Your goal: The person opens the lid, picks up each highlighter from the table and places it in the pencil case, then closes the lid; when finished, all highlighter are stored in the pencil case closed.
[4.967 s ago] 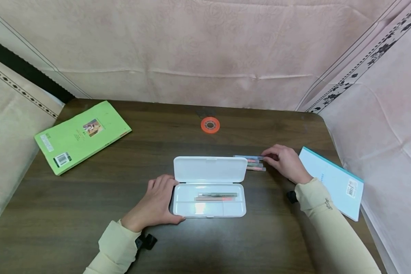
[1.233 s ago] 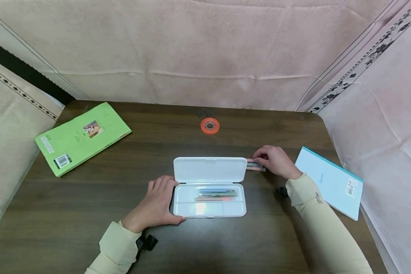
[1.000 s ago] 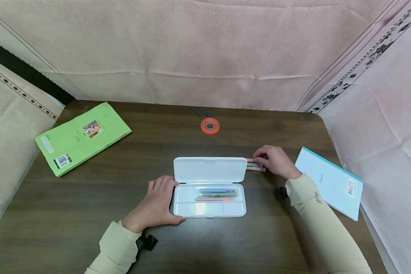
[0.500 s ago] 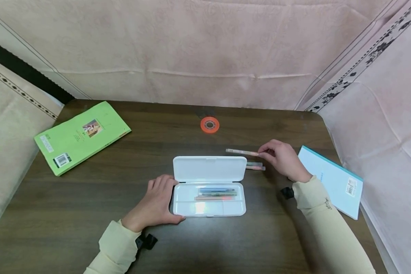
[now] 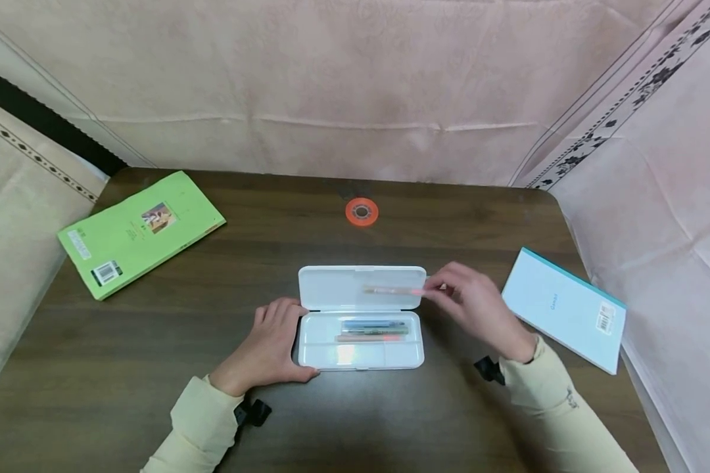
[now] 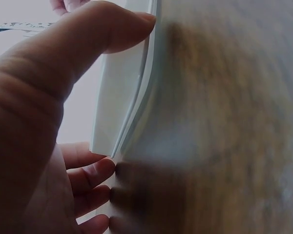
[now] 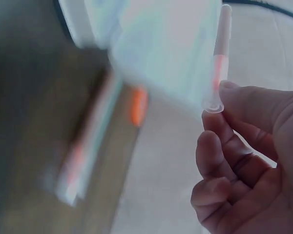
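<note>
A white pencil case [image 5: 325,357] lies with its lid [image 5: 331,289] folded back on the dark wooden table. Inside its rear compartment are several slim pens [image 5: 371,330], blue, green and pinkish. My left hand [image 5: 269,345] holds the left end, thumb at the front edge and fingers at the back corner, as the left wrist view shows the case wall [image 6: 119,92] between them. My right hand [image 5: 470,305] pinches the end of a clear pen with a pink section [image 7: 219,68], held over the lid. Loose pens [image 7: 88,141] on the table show blurred in the right wrist view.
A green book [image 5: 144,233] lies at the far left. To the right, beside my forearm, is a light blue notebook [image 5: 565,309]. An orange disc [image 5: 361,212] with a dark centre sits near the table's back edge. Pale cloth [image 5: 343,85] hangs behind.
A blue pen has joined those in the case since the earliest frame. My right hand has lifted another pen from behind the lid and brought it leftward over the lid; my left stays put.
</note>
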A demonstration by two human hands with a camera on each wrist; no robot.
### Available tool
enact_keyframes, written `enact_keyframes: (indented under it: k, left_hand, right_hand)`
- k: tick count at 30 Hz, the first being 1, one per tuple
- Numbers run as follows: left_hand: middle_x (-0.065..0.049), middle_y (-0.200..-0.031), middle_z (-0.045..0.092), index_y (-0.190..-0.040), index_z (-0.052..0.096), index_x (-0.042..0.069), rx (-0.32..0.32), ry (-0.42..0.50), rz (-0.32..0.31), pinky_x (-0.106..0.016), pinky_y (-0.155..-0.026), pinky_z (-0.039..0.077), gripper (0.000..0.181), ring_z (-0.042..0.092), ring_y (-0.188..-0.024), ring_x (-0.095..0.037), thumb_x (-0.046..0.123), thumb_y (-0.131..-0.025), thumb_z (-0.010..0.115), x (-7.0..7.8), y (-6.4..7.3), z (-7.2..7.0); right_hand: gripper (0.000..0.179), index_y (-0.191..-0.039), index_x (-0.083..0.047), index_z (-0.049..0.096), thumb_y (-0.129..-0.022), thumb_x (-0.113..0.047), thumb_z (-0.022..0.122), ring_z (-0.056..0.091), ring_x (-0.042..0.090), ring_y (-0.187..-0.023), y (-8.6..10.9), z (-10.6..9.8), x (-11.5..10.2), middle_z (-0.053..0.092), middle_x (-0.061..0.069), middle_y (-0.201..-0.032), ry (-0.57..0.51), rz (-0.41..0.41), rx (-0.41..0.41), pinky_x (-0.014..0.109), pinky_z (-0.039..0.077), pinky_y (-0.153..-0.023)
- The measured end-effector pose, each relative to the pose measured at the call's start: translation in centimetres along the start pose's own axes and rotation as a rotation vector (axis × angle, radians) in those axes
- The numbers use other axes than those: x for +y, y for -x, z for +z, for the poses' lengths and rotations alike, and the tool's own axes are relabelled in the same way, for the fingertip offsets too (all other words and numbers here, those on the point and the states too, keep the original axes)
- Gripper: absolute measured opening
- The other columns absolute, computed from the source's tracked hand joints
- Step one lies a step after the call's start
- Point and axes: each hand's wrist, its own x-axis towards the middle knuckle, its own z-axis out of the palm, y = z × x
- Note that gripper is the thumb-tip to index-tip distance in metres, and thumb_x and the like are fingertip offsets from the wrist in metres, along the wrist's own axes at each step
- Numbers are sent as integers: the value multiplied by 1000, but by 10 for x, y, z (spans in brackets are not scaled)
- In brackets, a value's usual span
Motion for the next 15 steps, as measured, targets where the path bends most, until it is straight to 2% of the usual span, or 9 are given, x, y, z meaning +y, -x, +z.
enact_keyframes:
  k: [8, 15]
  left_hand:
    - [-9, -127, 46, -126, 44, 10, 5, 1, 12, -45, -91, 29, 90, 39, -120, -28, 61, -61, 82, 0, 0, 0]
    - [-9, -128, 46, -127, 44, 10, -9, 3, -5, -46, -93, 29, 91, 38, -121, -29, 61, -61, 82, -1, -1, 0]
  right_hand:
    - [11, -98, -17, 72, -87, -17, 75, 53, 8, -81, 14, 39, -10, 64, -4, -97, 30, -20, -133, 28, 49, -72]
    - [11, -97, -16, 72, -87, -15, 75, 55, 8, -82, 20, 52, -9, 65, -4, -97, 33, -16, -140, 30, 51, -75]
